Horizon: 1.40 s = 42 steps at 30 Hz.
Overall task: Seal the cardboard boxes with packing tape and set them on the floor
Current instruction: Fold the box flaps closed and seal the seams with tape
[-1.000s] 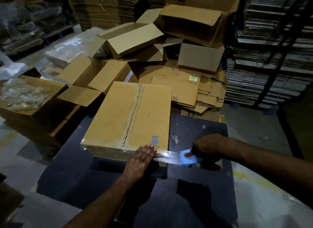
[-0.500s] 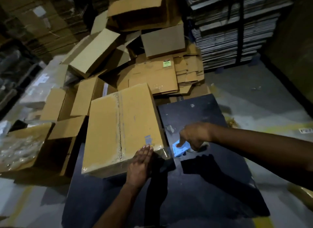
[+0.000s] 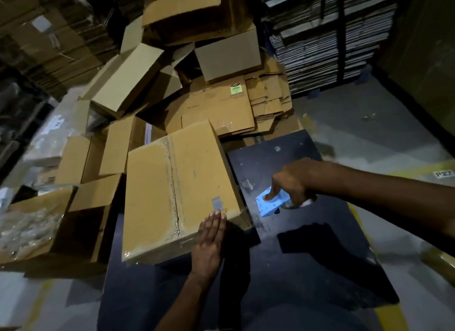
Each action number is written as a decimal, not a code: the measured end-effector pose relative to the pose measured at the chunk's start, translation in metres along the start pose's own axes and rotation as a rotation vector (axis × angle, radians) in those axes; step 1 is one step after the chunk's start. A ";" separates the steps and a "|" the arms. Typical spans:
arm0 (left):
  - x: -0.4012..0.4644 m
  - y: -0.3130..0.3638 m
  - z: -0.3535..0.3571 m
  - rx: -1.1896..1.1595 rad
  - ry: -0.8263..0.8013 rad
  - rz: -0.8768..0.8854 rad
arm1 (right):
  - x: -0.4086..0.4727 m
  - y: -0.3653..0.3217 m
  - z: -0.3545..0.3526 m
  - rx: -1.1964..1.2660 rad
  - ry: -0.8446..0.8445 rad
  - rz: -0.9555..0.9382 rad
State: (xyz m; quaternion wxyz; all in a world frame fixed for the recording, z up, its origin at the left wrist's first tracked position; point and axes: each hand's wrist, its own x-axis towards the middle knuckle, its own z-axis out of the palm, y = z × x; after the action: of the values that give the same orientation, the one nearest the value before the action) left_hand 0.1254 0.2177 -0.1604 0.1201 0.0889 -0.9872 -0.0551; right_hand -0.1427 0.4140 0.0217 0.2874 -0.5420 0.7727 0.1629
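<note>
A closed cardboard box (image 3: 172, 192) lies on the dark table (image 3: 307, 269), with clear tape along its centre seam and over its near edge. My left hand (image 3: 209, 242) presses flat, fingers straight, against the box's near right corner. My right hand (image 3: 290, 180) grips a light blue tape dispenser (image 3: 270, 204) just right of the box, above the table, with the index finger on its top. No tape strip shows between dispenser and box.
Open boxes (image 3: 81, 215) and flattened cardboard (image 3: 221, 109) pile up left of and behind the table. One open box at left holds clear plastic wrap (image 3: 27, 227). Stacked flat sheets (image 3: 327, 35) fill racks at the back right. Grey floor (image 3: 381, 133) with yellow lines lies to the right.
The tape strip stretched from the box corner to the dispenser is gone. My right hand has lifted the dispenser up and away from the box. The left hand stays pressed on the corner.
</note>
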 end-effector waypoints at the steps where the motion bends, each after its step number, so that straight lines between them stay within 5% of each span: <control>1: 0.001 0.003 0.001 0.016 -0.012 0.006 | 0.005 0.000 0.006 0.009 -0.018 -0.006; 6: 0.002 0.005 0.002 0.049 0.026 0.040 | 0.044 0.015 0.051 0.008 -0.030 0.200; 9: 0.000 0.000 0.003 0.062 0.048 0.056 | 0.041 0.055 0.079 0.210 -0.085 0.330; 12: 0.001 -0.002 0.008 0.104 0.020 0.050 | 0.035 0.088 0.101 0.509 -0.153 0.259; 19: 0.023 0.017 -0.023 0.097 -0.004 -0.064 | 0.065 0.071 0.135 0.510 -0.136 -0.066; 28: 0.091 0.008 -0.053 -0.206 -0.189 -0.217 | 0.105 0.065 0.154 0.712 -0.161 0.133; 32: 0.105 0.005 -0.054 -0.257 -0.240 -0.353 | 0.113 0.050 0.149 0.540 0.122 0.224; 35: 0.110 0.014 -0.058 -0.211 -0.238 -0.430 | 0.121 0.017 0.140 1.004 0.418 0.044; 38: 0.111 0.016 -0.059 -0.212 -0.235 -0.452 | 0.122 -0.026 0.132 1.647 0.235 -0.082; 42: 0.110 0.013 -0.059 -0.230 -0.229 -0.436 | 0.135 -0.047 0.155 1.946 0.154 -0.129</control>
State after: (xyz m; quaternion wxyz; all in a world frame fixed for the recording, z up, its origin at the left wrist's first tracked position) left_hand 0.0329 0.2045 -0.0763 0.0025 0.2786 -0.9391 -0.2011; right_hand -0.0908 0.3840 -0.1801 0.5663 -0.1183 0.5550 -0.5977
